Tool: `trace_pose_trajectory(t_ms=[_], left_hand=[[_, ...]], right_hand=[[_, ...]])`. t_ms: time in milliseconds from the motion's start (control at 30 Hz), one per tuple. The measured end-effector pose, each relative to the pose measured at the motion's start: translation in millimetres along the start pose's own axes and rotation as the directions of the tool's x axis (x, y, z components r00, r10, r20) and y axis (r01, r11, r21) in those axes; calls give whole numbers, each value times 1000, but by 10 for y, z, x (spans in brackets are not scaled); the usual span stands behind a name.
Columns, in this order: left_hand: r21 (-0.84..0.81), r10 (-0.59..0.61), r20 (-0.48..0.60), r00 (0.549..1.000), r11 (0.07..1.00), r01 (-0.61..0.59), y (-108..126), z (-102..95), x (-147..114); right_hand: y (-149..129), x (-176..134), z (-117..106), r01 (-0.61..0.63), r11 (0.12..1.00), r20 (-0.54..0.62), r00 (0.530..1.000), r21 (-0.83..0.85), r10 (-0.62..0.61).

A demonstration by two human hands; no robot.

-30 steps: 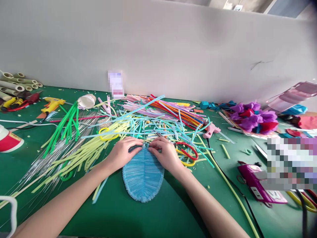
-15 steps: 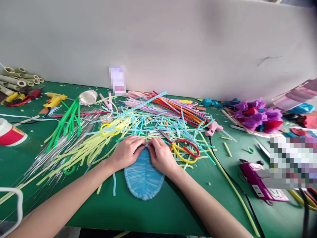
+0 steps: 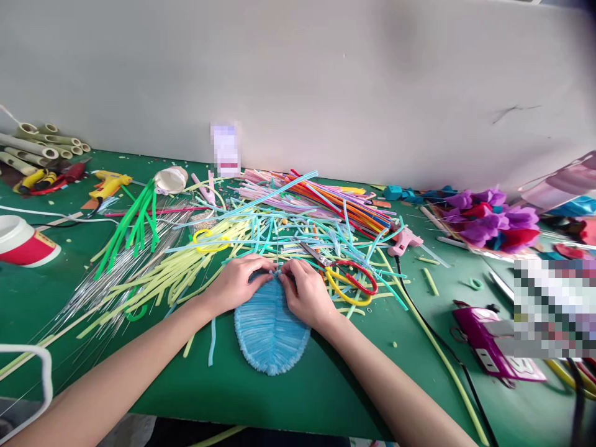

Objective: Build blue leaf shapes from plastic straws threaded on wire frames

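Note:
A blue, leaf-shaped piece made of pipe cleaners [image 3: 272, 329] lies flat on the green table, its rounded end toward me. At its far tip, my left hand [image 3: 239, 279] pinches the upper left edge, thumb and fingers together. My right hand [image 3: 305, 288] pinches the same tip from the other side, fingertips almost meeting the left ones. A thin wire stem [image 3: 277, 245] sticks out beyond the fingers. Just right of my right hand lie scissors [image 3: 351, 282] with red and yellow handles. What exactly sits between the fingertips is mostly hidden.
Loose yellow-green pipe cleaners [image 3: 186, 267] and blue ones are heaped behind my hands. Wires [image 3: 116, 276] spread to the left, near a paper cup [image 3: 30, 242]. A pink glue gun [image 3: 404, 239] with a black cord and purple felt flowers [image 3: 493, 217] are on the right.
The view has shifted slightly, so the tabletop things appear a little further right. Both hands keep pinching the leaf's tip, with the right fingers slightly shifted.

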State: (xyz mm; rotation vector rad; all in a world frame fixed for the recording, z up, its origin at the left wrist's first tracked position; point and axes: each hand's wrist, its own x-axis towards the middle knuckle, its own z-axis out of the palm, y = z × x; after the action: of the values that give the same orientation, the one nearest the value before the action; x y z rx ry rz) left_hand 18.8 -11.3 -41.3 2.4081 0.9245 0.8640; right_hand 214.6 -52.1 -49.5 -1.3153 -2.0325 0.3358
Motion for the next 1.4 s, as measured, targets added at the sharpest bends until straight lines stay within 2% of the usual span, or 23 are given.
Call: trace_pose_trajectory(t_ms=[200, 367, 667, 767, 967, 1167, 1400], left_hand=[[32, 73, 8, 997, 997, -73, 6, 57, -18], [43, 57, 1, 998, 997, -57, 13, 54, -7], [-21, -57, -19, 998, 998, 57, -27, 51, 19], [-36, -52, -24, 998, 998, 51, -36, 67, 42], [-70, 10, -26, 1000, 997, -11, -5, 24, 74], [-66, 32, 3, 999, 997, -31, -8, -6, 54], [-49, 30, 6, 1000, 998, -29, -47, 22, 55]], right_hand=[[6, -1, 19, 17, 1000, 25, 1000, 8, -17], [-1, 14, 20, -7, 999, 13, 1000, 36, 6], [-17, 15, -48, -94, 986, 11, 996, 136, 94], [-34, 11, -59, -135, 973, 20, 991, 189, 133], [-42, -7, -96, -194, 932, -49, 975, 305, 219], [-18, -10, -92, -139, 962, -63, 985, 236, 158], [22, -12, -58, -58, 968, -65, 995, 243, 76]])
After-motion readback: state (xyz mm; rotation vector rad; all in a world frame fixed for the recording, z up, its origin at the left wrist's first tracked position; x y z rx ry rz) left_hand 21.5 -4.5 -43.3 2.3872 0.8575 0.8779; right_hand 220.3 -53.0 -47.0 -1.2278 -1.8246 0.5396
